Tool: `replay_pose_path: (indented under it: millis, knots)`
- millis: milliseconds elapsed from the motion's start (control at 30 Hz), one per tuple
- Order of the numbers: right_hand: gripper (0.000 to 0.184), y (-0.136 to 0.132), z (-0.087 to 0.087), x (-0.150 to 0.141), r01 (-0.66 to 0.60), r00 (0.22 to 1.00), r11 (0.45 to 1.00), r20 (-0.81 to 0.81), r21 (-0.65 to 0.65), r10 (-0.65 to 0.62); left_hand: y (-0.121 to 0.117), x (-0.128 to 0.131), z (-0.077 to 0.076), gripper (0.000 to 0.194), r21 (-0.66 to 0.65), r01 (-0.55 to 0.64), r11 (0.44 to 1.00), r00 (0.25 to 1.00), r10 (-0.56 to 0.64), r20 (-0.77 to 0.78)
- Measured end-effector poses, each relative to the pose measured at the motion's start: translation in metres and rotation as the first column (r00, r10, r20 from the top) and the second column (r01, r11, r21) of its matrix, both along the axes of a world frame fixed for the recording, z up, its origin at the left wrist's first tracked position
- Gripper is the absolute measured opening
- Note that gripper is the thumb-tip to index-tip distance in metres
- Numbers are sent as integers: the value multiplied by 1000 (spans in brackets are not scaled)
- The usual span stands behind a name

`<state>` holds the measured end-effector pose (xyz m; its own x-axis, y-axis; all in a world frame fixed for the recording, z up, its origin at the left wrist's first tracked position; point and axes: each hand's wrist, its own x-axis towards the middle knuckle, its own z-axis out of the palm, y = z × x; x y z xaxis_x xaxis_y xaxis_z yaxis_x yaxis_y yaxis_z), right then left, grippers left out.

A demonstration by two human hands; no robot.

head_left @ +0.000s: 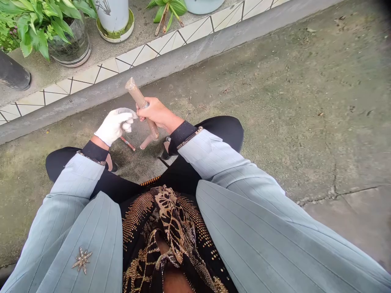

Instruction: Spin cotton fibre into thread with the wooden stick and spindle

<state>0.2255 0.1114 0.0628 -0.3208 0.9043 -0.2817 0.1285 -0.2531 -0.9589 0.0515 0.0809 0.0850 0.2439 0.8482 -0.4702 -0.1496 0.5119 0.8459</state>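
My right hand (155, 113), bare, is wrapped around a brown wooden stick (136, 92) with a pale, rough upper end. Wire (144, 105) circles the stick close to my thumb and fingers. Below my grip the stick bends and a shorter pale piece (147, 141) juts to the left. On its left side, my left hand (113, 125) wears a white glove. Its fingers are curled in, their tips close to the right hand's fingertips; what they hold, if anything, is too small to make out. Under the gloved hand, a thin reddish tool or rod (127, 143) lies on the ground.
My bent knees and shoes flank the work. Ahead runs a low tiled ledge (128, 61) carrying a leafy plant in a glass pot (71, 47), a white pot (113, 16) on a saucer and a dark cylinder (14, 72). Concrete ground (293, 106) stretches right.
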Motion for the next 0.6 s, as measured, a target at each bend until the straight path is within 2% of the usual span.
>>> replay_pose_path:
  millis: [167,333,467,600]
  knots:
    - [23,-4,11,1,-36,998,996,62,76,31,1,0,4,12,-94,22,995,998,-17,55]
    - [20,0,7,1,-99,980,966,190,240,54,1,0,7,15,-144,57,988,995,-45,89]
    - [23,1,4,3,-175,968,933,228,314,105,3,-3,3,21,-189,85,978,991,-64,114]
    - [27,-4,10,8,-226,963,918,217,326,160,5,-6,-4,21,-227,132,965,987,-106,121]
